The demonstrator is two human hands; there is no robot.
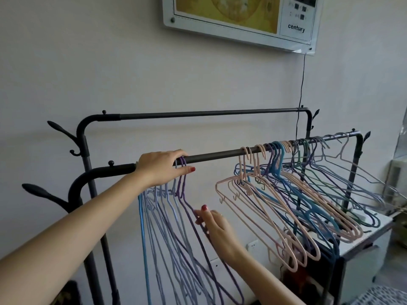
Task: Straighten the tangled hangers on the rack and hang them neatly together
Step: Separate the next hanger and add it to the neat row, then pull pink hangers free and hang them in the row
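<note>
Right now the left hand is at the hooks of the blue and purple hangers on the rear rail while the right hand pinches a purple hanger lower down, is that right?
Not quite: the head view shows the left hand at those hooks on the front rail, not the rear rail, which carries no hangers. The rest stands: the right hand pinches a purple hanger lower down.

You stood in a home room: a black clothes rack (211,155) against a plain wall, a framed "century" wall display (240,18) above.
</note>
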